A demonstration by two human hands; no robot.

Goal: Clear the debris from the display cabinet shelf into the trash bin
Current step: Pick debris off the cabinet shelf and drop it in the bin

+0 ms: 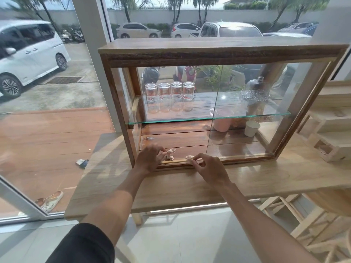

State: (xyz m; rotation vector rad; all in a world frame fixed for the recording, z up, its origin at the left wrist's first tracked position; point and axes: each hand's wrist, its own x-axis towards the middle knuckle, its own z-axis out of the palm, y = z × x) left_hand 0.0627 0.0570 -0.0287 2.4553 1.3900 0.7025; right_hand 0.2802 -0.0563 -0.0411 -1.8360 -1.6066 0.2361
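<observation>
The wooden display cabinet (214, 52) with glass panes stands on a wooden counter (186, 186). At the front edge of its bottom shelf my left hand (149, 158) pinches a crumpled pale pink paper scrap (170, 153). My right hand (209, 168) pinches a second crumpled pink scrap (190, 158) on the front rail. Two more small bits of debris lie on the wooden bottom shelf, one at the left (150, 138) and one further back (206, 127). No trash bin is visible.
Several upturned glasses (170, 96) and a glass dome (254, 90) stand on the glass shelf (190, 120). A pink mug (222, 120) and a white paper cup (251, 128) sit on the bottom shelf at the right. Pale wooden racks (330, 130) stand to the right.
</observation>
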